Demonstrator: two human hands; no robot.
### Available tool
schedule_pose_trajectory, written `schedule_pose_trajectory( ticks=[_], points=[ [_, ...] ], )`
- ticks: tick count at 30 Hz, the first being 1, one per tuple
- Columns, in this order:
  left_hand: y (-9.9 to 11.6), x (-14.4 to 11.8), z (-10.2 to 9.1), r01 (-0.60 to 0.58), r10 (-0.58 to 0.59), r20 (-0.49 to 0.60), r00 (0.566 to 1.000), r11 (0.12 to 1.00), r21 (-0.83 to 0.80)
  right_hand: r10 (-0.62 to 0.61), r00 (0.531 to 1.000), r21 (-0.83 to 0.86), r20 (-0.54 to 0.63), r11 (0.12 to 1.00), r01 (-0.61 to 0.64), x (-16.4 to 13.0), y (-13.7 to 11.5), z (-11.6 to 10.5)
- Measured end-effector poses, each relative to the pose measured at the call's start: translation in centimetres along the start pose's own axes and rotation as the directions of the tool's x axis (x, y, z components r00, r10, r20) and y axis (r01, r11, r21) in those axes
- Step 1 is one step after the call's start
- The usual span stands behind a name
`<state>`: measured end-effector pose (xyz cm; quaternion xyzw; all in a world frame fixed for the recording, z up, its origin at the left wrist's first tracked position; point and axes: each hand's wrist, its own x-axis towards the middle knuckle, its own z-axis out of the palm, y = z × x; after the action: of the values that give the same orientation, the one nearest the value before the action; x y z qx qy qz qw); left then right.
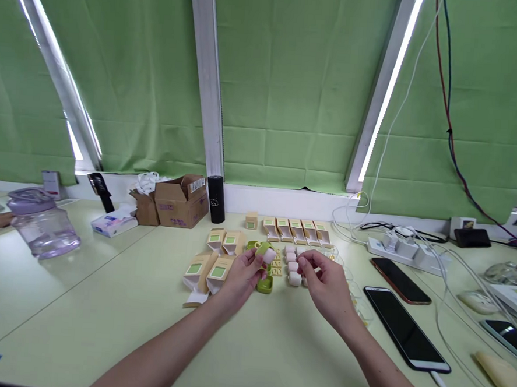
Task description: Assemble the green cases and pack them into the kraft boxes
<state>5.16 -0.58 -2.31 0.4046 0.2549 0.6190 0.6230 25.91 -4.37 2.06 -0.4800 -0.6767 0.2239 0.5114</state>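
a small case with a green lid and a pale pink body (pixel 266 253) sits pinched in the fingers of the left hand (pixel 245 274), lifted just above the pale green table (pixel 103 301) near its middle. the right hand (pixel 323 282) hovers just beside it, its thumb and forefinger closed together on something too small to make out, right over a short column of pale pink pieces (pixel 292 265) lying on the table. under the left hand lie more green lids (pixel 264 284) and a few little tan squares (pixel 277 267). just left of those stand and lie several small kraft boxes with green labels (pixel 213 261), some with flaps open, and behind the pink pieces a neat row of open kraft boxes (pixel 297 231) runs along, with one closed box (pixel 251 220) at its left end. a black cylinder (pixel 216 199) stands upright further back by the wall, with a brown cardboard carton (pixel 180 200) near it, then a tissue pack (pixel 113 222) and, well apart to the far left, a clear purple-lidded jug (pixel 42 222). to the right of the hands two dark phones (pixel 405 328) lie flat, one plugged into a white cable, and a white power strip (pixel 401 249) with chargers sits behind them among loose cables. green blinds (pixel 300 85) cover the windows beyond.
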Motion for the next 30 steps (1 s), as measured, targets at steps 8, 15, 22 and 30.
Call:
schedule_pose_trajectory(
  ticks=[8,15,22,30],
  points=[
    [0.3,0.1,0.2,-0.016,0.016,0.01,1.0,1.0,-0.014,-0.225,0.974,-0.759,0.028,0.629,0.167,-2.9,4.7,-8.1],
    [0.3,0.2,0.3,-0.019,0.019,-0.001,1.0,0.999,-0.047,-0.16,0.972,-0.814,0.174,0.532,0.234,-6.6,8.7,-11.2],
    [0.1,0.2,-0.1,-0.022,0.023,0.022,0.999,0.998,-0.053,-0.155,0.971,-0.82,0.183,0.52,0.237,-7.3,9.3,-10.8],
    [0.0,0.0,-0.4,-0.004,0.003,-0.007,1.0,0.998,-0.06,-0.103,0.988,-0.383,0.111,0.913,0.138,-4.9,3.0,-9.8]
  ],
)
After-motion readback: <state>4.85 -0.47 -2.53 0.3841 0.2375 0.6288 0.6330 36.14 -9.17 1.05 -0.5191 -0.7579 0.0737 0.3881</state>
